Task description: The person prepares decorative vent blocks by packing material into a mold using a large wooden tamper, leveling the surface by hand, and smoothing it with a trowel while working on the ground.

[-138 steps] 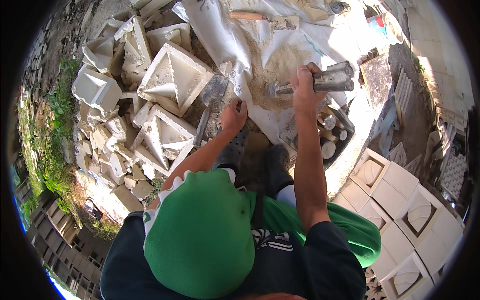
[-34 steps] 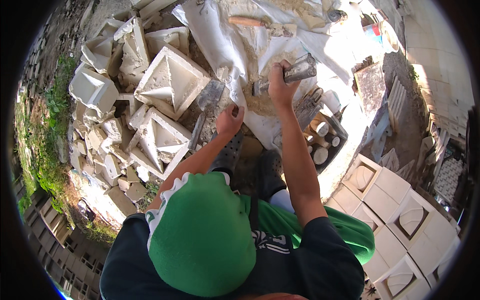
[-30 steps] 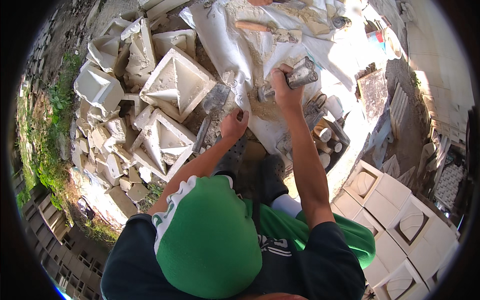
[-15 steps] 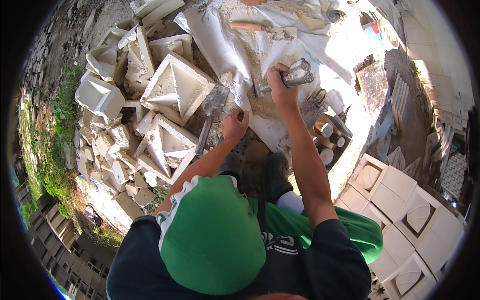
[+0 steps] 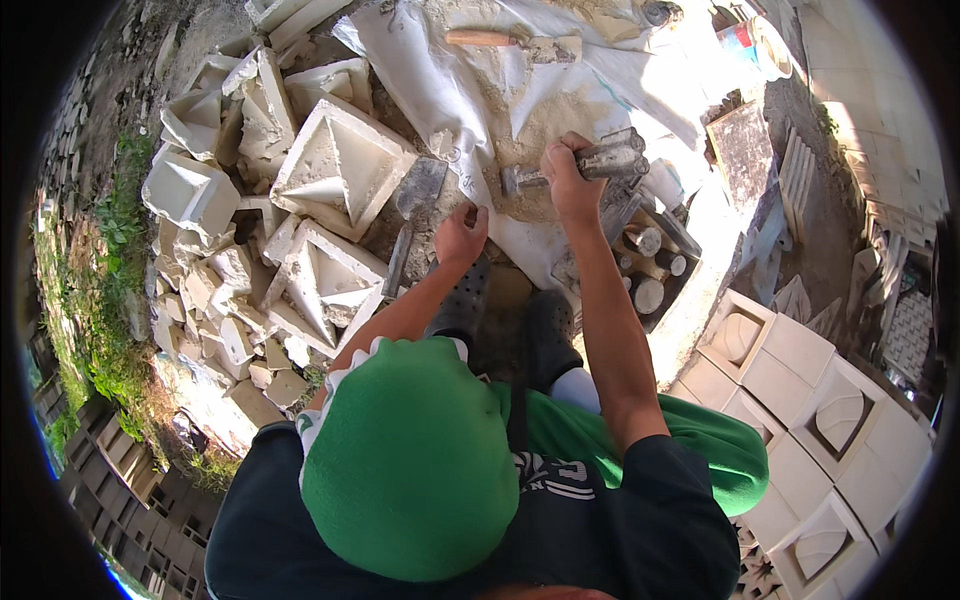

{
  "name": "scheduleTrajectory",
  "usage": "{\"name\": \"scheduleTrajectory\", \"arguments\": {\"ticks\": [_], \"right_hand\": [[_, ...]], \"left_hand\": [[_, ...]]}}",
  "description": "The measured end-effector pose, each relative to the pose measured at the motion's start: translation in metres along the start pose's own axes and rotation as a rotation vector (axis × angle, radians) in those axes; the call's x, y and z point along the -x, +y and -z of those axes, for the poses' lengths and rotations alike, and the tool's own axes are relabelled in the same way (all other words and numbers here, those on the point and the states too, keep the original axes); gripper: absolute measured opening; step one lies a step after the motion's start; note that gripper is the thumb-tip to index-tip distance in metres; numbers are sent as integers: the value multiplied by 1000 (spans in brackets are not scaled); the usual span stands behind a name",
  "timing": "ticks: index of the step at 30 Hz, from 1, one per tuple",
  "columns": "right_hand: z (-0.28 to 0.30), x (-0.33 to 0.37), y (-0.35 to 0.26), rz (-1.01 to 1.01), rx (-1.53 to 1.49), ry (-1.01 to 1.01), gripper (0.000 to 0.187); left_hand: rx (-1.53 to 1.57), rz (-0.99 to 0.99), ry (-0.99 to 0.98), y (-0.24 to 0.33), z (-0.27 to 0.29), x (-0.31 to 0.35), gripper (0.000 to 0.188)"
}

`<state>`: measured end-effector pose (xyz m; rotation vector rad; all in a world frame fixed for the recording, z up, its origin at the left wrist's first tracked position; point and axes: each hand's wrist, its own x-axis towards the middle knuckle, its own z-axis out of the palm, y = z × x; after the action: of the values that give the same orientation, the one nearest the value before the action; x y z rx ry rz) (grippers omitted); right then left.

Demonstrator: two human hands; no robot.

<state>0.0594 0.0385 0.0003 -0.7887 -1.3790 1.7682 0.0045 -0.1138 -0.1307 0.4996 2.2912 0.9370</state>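
The tool (image 5: 614,157) sits farther right than a moment ago, gripped in the right hand (image 5: 572,185) above the sheet (image 5: 415,80), loose sand (image 5: 565,110) still there; whether the curled left hand (image 5: 461,238) holds anything, I cannot tell.

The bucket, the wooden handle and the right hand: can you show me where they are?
Bucket (image 5: 746,44): head view, on its coloured side wall.
Wooden handle (image 5: 480,38): head view, middle of its length.
Right hand (image 5: 572,182): head view, middle of the hand.
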Motion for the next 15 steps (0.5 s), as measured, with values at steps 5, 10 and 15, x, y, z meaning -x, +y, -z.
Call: {"name": "scheduleTrajectory", "arguments": {"ticks": [5, 10, 15], "right_hand": [[-26, 19, -97, -1, 43, 44, 32], [-28, 17, -68, 154, 33, 2, 25], [-21, 7, 5, 71, 180, -99, 25]], "left_hand": [[22, 52, -31, -2, 6, 6, 34], [6, 20, -21, 4, 6, -1, 36], [22, 37, -30, 4, 5, 5, 34]]}}
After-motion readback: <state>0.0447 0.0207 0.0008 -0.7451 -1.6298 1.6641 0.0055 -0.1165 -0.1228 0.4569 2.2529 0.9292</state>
